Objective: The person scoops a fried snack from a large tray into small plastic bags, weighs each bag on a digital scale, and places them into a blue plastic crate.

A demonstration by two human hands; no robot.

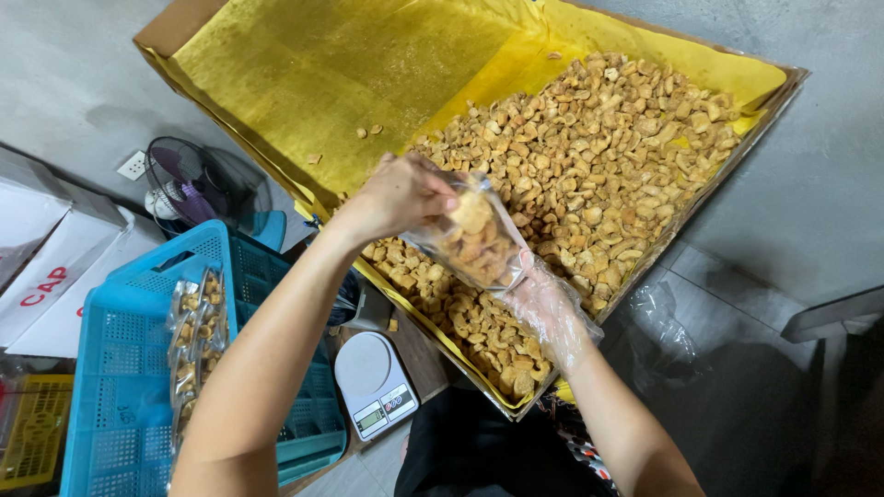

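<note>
The bare left hand (401, 195) pinches the top of a small clear bag (471, 241) half full of fried snack pieces, while the right hand (550, 311), in a thin plastic glove, grips the bag from below. The bag hangs tilted over a big yellow-lined tray (304, 83) of snack pieces (589, 156). A white scale (375, 384) and a blue basket (120, 387) of filled bags sit to the left.
</note>
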